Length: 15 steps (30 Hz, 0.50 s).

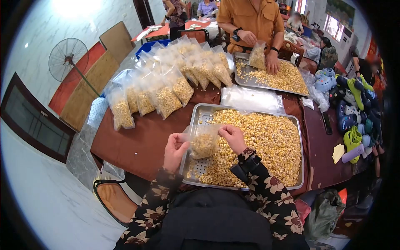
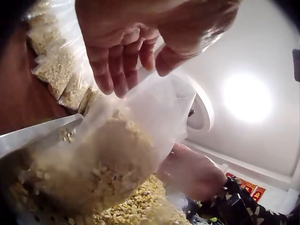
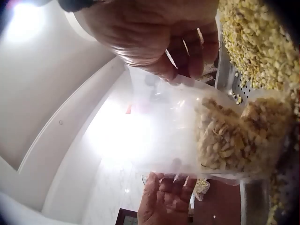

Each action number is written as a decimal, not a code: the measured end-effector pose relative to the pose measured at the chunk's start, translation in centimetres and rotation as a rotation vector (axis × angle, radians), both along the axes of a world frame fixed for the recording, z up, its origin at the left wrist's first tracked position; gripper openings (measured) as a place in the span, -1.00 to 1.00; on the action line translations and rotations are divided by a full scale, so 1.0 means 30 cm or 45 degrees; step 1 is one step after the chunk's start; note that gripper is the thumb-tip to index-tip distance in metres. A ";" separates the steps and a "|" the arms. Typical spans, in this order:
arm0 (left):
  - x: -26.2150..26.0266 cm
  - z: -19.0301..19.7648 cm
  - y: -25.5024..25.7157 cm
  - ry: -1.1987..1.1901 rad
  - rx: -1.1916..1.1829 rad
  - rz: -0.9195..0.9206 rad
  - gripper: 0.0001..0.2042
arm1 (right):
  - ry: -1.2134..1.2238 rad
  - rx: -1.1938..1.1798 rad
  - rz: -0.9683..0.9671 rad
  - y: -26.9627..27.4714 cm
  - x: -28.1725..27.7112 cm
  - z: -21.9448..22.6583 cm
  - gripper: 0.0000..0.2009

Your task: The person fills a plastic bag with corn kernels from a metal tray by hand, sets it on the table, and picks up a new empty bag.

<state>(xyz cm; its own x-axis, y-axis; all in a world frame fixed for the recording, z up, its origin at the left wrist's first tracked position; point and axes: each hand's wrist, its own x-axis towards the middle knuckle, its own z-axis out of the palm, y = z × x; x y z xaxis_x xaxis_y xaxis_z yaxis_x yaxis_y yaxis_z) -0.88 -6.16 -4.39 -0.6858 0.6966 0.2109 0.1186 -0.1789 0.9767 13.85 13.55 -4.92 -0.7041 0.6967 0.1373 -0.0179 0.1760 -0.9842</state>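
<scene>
A clear plastic bag (image 1: 203, 145), partly filled with yellow corn-like pieces, is held over the left end of a metal tray (image 1: 301, 158) in the head view. My left hand (image 1: 175, 152) pinches the bag's left upper edge. On the opposite side, my right hand (image 1: 234, 138) pinches the other upper corner between thumb and fingers. The right wrist view shows the bag (image 3: 225, 136) stretched between both hands, its pieces gathered at the bottom. Loose pieces (image 1: 266, 141) cover most of the tray.
Filled bags (image 1: 168, 98) stand in rows at the table's back left. Flat empty bags (image 1: 252, 99) lie behind my tray. Across the table, a person in an orange shirt (image 1: 250, 18) handles a bag over a second tray (image 1: 271, 86). Shoes (image 1: 354, 141) and a phone (image 1: 327, 123) are at right.
</scene>
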 end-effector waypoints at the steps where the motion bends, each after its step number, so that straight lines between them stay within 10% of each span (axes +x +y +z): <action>1: 0.005 0.020 0.004 -0.078 0.002 -0.115 -0.71 | 0.005 -0.016 0.014 -0.001 0.003 0.001 -0.82; 9: -0.008 0.054 0.025 -0.379 0.190 -0.473 -0.41 | -0.078 0.006 0.077 -0.014 0.047 0.038 -0.82; 15: -0.034 -0.016 0.047 -0.017 -0.083 -0.547 -0.46 | -0.076 -0.038 0.055 -0.012 0.046 0.030 -0.82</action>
<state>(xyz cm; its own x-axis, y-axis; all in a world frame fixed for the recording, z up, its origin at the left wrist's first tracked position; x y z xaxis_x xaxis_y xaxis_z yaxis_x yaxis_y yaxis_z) -1.90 -4.76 -4.86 -0.3332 0.9308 0.1505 0.0342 -0.1475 0.9885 15.23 13.18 -4.02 -0.7397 0.6689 0.0739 0.0338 0.1467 -0.9886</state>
